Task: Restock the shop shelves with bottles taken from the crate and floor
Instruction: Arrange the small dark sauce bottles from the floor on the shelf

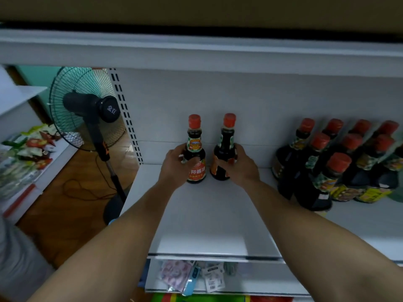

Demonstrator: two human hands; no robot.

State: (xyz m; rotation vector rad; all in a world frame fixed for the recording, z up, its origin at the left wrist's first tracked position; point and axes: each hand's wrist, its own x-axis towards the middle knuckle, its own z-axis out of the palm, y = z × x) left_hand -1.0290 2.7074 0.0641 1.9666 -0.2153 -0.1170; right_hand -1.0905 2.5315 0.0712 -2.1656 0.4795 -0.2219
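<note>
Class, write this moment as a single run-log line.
step: shelving | left hand: grips left bottle | right hand: grips right bottle | both bottles: upright on shelf | stocked bottles: further right

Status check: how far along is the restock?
Done: a group of red-capped bottles stands at the right of the white shelf. In hand: the left hand grips the left bottle and the right hand the right bottle, both upright near the shelf's back. Left: bare shelf shows in front of them; no crate is in view, so remaining stock is unknown.
</note>
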